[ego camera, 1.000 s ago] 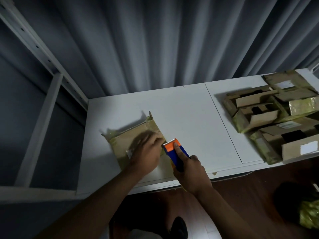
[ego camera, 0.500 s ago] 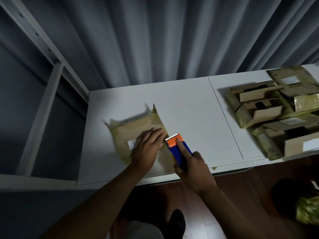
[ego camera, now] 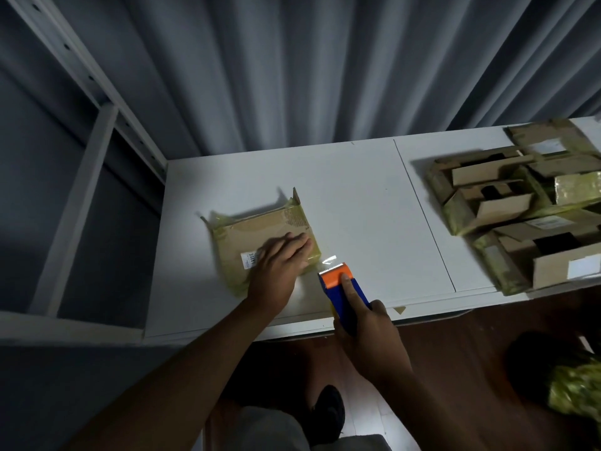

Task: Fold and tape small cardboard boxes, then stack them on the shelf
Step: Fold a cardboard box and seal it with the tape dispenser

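Observation:
A small flat cardboard box (ego camera: 260, 229), brown with yellowish tape and a white barcode label, lies on the white table (ego camera: 357, 196) at the left. My left hand (ego camera: 279, 265) rests flat on its near right part, fingers straight. Just to the right of the box, my right hand (ego camera: 367, 330) grips a blue tape dispenser (ego camera: 341, 284) with an orange head. Its index finger lies along the dispenser's top. A short clear strip of tape sticks out from the toothed blade, near the box's right corner.
A heap of several opened and flattened cardboard boxes (ego camera: 520, 203) fills the table's right end. A white metal shelf frame (ego camera: 81, 177) stands at the left. Grey curtains hang behind the table. A yellow-wrapped bundle (ego camera: 575, 385) lies on the brown floor at the lower right.
My left hand has slid right across the box top, uncovering the barcode label. The dispenser has pulled a little away from the box's right edge, with a loose tape end showing.

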